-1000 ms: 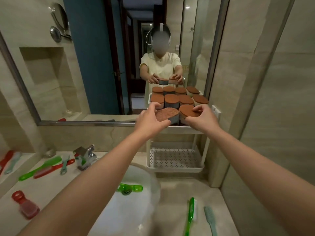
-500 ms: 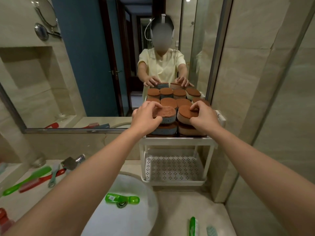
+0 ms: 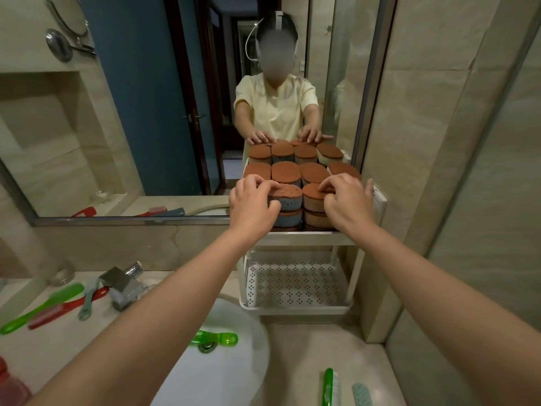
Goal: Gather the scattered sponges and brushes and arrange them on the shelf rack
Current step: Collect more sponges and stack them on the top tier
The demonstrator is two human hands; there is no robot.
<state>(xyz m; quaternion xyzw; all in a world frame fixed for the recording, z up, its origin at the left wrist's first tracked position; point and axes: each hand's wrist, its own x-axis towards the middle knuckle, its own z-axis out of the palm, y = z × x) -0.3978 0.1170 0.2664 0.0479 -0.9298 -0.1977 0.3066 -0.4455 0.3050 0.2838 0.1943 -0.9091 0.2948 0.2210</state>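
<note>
Both hands are up at the top tier of the white perforated plastic shelf rack (image 3: 295,309). The left hand (image 3: 254,202) has its grip curled round the rust-topped blue oval sponge (image 3: 290,200) at the rack's front edge. The right hand (image 3: 347,204) pinches the rust-topped tan oval sponge (image 3: 312,198) touching it. Both lie flat, rust side up, right under the fingers. Long axis looks front-to-back, but that's hard to call.

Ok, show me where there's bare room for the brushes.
The rack's lower tray is bare. So is the counter between that tray, the basin and the green brush at the near edge. Crowded: the top shelf, packed with sponges, and the stretch left of the faucet, strewn with brushes.
</note>
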